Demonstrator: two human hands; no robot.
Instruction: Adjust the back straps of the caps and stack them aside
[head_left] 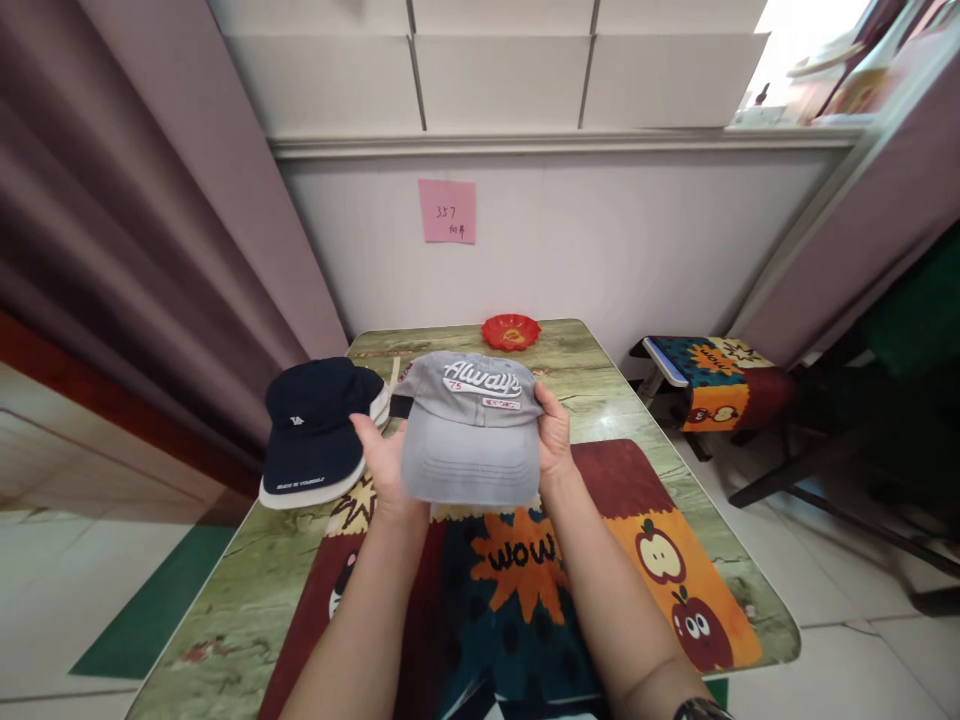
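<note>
A grey cap with raised "Always" lettering is held up over the table, its brim toward me. My right hand grips the cap's right side, with the thumb at its edge. At the cap's left side, my left hand has its thumb spread away and its palm against the cap; its other fingers are hidden behind the cap. Just left of that hand lies a dark navy cap, stacked on a white cap whose brim shows below it.
A green marbled table bears a colourful mat and, at its back edge, a red scalloped dish. A pink note is on the wall behind. To the right stands a stool with a patterned cover. Curtains hang on both sides.
</note>
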